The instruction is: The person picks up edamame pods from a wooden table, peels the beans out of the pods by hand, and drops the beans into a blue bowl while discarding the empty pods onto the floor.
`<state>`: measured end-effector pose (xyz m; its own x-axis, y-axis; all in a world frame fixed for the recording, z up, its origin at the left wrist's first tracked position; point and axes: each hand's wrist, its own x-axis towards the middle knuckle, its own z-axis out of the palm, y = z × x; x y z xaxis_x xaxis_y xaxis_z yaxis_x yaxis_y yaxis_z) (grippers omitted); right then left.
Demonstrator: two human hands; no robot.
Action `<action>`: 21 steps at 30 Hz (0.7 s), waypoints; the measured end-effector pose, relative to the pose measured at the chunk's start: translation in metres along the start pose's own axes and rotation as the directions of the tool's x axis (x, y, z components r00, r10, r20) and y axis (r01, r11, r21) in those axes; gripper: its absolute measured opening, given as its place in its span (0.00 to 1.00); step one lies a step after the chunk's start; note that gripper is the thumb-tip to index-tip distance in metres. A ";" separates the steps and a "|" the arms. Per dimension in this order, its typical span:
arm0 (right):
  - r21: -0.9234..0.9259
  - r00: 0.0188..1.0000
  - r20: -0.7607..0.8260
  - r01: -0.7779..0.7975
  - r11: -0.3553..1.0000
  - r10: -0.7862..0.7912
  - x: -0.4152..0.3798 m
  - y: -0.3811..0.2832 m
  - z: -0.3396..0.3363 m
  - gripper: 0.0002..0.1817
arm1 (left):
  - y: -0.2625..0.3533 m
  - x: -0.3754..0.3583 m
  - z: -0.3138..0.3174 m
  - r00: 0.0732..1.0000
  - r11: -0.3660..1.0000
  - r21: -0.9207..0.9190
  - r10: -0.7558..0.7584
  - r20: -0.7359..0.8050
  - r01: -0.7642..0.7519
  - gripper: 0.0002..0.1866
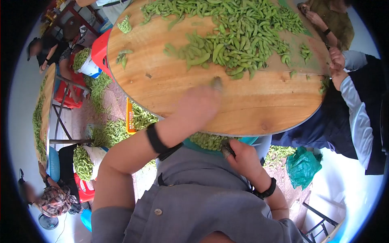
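Observation:
A large heap of green soybean pods (243,40) lies on the far side of the wooden table (162,81). My left hand (198,106), smeared by motion, is over the near part of the tabletop, short of the heap. Something dark shows at its fingertips. Closed and held low at the table's near edge, my right hand (246,158) has a dark cover on its thumb. What its fingers hold, if anything, is hidden. Beside that hand, a green basin (251,141) in my lap holds light green beans (206,141), partly hidden under the table edge.
A person's hands (336,65) are at the table's right edge. Pods fill an orange crate (129,117) and white buckets (91,67) on the left, and lie over the floor. A red stool (101,50) and a green plastic bag (304,168) are nearby. Others sit at another table (50,85).

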<state>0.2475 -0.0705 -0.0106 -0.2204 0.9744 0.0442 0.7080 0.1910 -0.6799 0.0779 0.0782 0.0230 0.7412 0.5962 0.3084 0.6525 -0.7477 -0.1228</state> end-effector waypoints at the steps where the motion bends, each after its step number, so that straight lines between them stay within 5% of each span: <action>1: -0.018 1.000 -0.007 -0.028 0.999 0.028 -0.002 0.001 -0.002 0.09 | 0.007 0.010 0.006 1.000 1.000 0.007 0.000 -0.017 0.000 0.10; 3: -0.045 0.999 -0.029 -0.045 0.998 0.044 -0.007 0.005 -0.005 0.10 | 0.012 0.026 0.014 0.992 0.999 0.033 -0.043 0.119 0.039 0.12; 7: -0.028 0.996 -0.017 -0.092 0.995 0.091 -0.014 0.010 -0.010 0.10 | -0.002 0.010 0.013 0.980 0.990 -0.002 -0.137 0.147 0.139 0.11; 9: 0.010 0.996 -0.019 -0.087 0.996 0.087 -0.010 0.008 -0.016 0.10 | -0.023 -0.016 0.012 0.888 0.930 0.153 -0.365 0.281 0.334 0.10; 11: 0.057 1.000 -0.030 0.007 0.998 -0.006 0.003 0.001 -0.031 0.10 | -0.042 -0.054 0.006 0.890 0.876 0.298 -0.434 0.140 0.380 0.09; 13: 0.031 0.998 -0.043 0.036 0.999 -0.035 0.028 -0.011 -0.053 0.09 | -0.064 -0.089 0.002 0.785 0.779 0.356 -0.596 0.168 0.516 0.10; 16: 0.045 0.974 -0.186 0.142 0.989 -0.131 0.080 -0.019 -0.068 0.10 | -0.084 -0.129 -0.012 0.780 0.757 0.374 -0.613 0.124 0.535 0.11; 19: -0.147 0.938 -0.232 0.228 0.962 -0.258 0.149 -0.024 -0.072 0.09 | -0.091 -0.147 -0.024 0.596 0.632 0.352 -0.773 0.217 0.691 0.18; 21: -0.233 0.913 -0.257 0.260 0.937 -0.317 0.190 -0.022 -0.060 0.07 | -0.084 -0.142 -0.039 0.625 0.633 0.379 -0.764 0.163 0.675 0.20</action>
<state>0.2301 0.1172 0.0566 -0.2530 0.8593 0.4444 0.7623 0.4599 -0.4554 -0.0884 0.0445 0.0267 -0.0095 0.9911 0.1330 0.9730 0.0399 -0.2275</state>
